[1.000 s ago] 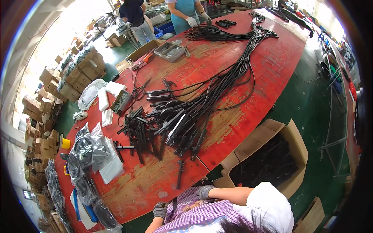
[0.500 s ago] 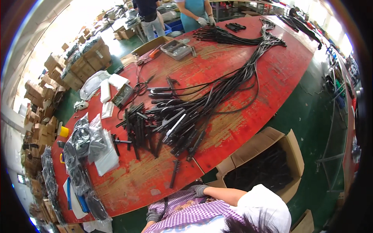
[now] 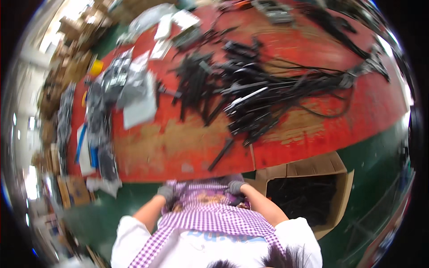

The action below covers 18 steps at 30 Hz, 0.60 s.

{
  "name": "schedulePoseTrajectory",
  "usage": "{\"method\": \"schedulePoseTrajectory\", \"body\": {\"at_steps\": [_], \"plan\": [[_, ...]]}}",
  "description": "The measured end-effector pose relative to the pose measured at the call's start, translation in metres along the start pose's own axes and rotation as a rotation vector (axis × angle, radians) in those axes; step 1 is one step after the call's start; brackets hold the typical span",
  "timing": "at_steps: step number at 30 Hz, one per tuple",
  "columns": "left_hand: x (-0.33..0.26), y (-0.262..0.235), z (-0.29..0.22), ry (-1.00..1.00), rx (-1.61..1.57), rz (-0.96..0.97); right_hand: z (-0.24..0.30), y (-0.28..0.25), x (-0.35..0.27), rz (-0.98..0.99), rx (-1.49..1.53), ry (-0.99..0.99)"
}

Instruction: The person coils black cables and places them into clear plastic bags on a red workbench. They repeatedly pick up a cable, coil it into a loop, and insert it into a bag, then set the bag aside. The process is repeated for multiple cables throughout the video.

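Purple-and-white checked apron point(image 3: 210, 219), worn over a white shirt, fills the lower middle of the view, and both gloved hands rest on its upper edge close to the person's body. The left hand point(image 3: 167, 194), in a grey glove, is curled with its fingers closed on the apron fabric at the left side. The right hand point(image 3: 235, 188), also in a grey glove, is closed on the fabric at the right side, and the two hands sit near each other with a bunched fold of apron between them. Both forearms are bare and come up from the lower edge.

Just beyond the hands runs the near edge of a worn red table point(image 3: 178, 147), its paint rubbed through to pale brown in patches. A single black rod point(image 3: 221, 154) lies alone near that edge, apart from the rest. Farther back, a large tangle of black cables point(image 3: 268, 96) spreads across the middle and right of the table, with a pile of black stick-like parts point(image 3: 194, 82) just left of it. Clear plastic bags point(image 3: 129, 85) holding dark parts lie along the left side. On the green floor, to the right of the person and just below the table edge, stands an open cardboard box point(image 3: 308, 196) with dark contents.
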<state>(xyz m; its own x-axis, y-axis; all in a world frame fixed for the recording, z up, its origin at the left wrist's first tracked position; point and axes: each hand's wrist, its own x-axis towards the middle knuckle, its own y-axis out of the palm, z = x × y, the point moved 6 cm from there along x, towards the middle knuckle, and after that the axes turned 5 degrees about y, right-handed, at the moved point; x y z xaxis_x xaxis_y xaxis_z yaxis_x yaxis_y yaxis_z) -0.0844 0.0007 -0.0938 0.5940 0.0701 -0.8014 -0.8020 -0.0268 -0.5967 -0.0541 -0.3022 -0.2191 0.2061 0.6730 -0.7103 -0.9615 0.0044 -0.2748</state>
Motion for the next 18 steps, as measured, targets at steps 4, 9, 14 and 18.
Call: {"method": "schedulePoseTrajectory", "body": {"at_steps": [4,9,14,18], "plan": [[-0.002,-0.027,-0.016,0.241,-0.036,-0.2,0.009,0.02,0.009,-0.001,0.074,-0.077],[0.014,-0.067,-0.024,0.755,0.059,-0.491,0.051,-0.001,0.01,0.202,0.238,0.286],[0.057,-0.102,-0.037,1.22,-0.302,-0.309,0.06,-0.002,0.09,-0.294,-0.02,0.253],[0.083,-0.055,-0.022,1.252,0.027,-0.621,0.055,-0.031,0.101,-0.537,0.173,0.384]]}}
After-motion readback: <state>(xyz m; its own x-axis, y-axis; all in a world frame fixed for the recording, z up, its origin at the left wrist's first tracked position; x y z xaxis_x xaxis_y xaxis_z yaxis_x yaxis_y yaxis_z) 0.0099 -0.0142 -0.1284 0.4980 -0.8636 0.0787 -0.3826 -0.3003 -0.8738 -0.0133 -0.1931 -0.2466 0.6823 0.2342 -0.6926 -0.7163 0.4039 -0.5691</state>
